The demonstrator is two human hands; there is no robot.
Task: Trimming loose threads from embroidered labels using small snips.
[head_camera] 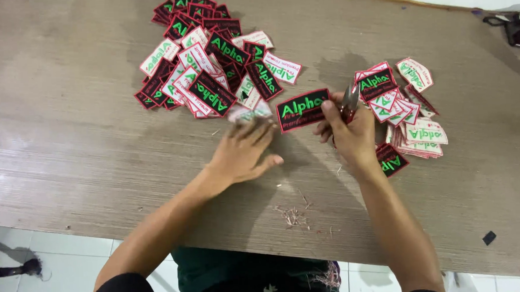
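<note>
My right hand [348, 135] holds a black embroidered patch [303, 109] with green lettering and a red border, pinched at its right end. The same hand also grips small red-handled thread snips [350, 100], blade pointing up. My left hand [241, 151] lies flat on the wooden table [66, 113], fingers spread and blurred, reaching toward the near edge of a big heap of black and white patches [207, 66]. A pale patch [244, 113] sits just under its fingertips.
A smaller stack of patches [407, 107] lies right of my right hand. Loose thread trimmings [292, 216] are scattered near the table's front edge. A dark object [515, 30] sits at the far right corner. White floor tiles [54, 248] show below the table.
</note>
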